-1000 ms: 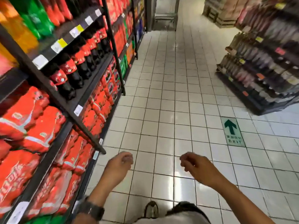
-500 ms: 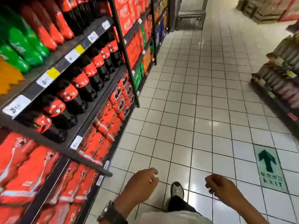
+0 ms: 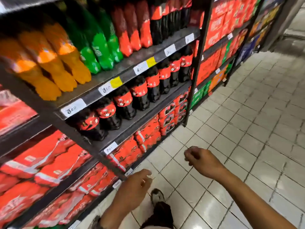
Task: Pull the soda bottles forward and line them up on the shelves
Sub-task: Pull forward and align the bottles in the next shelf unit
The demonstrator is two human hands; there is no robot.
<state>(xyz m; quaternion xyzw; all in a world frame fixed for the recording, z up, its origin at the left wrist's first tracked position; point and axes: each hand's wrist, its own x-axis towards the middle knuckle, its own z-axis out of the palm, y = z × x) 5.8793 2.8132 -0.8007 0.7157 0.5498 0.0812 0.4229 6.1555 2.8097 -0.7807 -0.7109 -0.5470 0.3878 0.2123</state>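
A dark metal shelf unit (image 3: 125, 68) fills the left of the head view. Its upper shelf carries orange bottles (image 3: 54, 63), green bottles (image 3: 97, 52) and red-labelled bottles (image 3: 133, 33). The shelf below holds a row of dark cola bottles with red labels (image 3: 140, 95), standing along the front edge. My left hand (image 3: 133, 187) hangs low in front of the bottom shelves, fingers loosely curled, holding nothing. My right hand (image 3: 201, 161) is out over the tiled floor, also loosely curled and empty. Neither hand touches a bottle.
Red shrink-wrapped packs (image 3: 49, 164) fill the lower shelves. A black upright post (image 3: 196, 66) separates this bay from red cartons (image 3: 219, 30) farther along. White floor tiles (image 3: 247, 129) stretch to the right. My shoe (image 3: 157, 196) shows between my arms.
The view has swung left and closer to the shelves, so the bottles now fill the frame. Both hands have risen slightly toward the shelf and stay empty.
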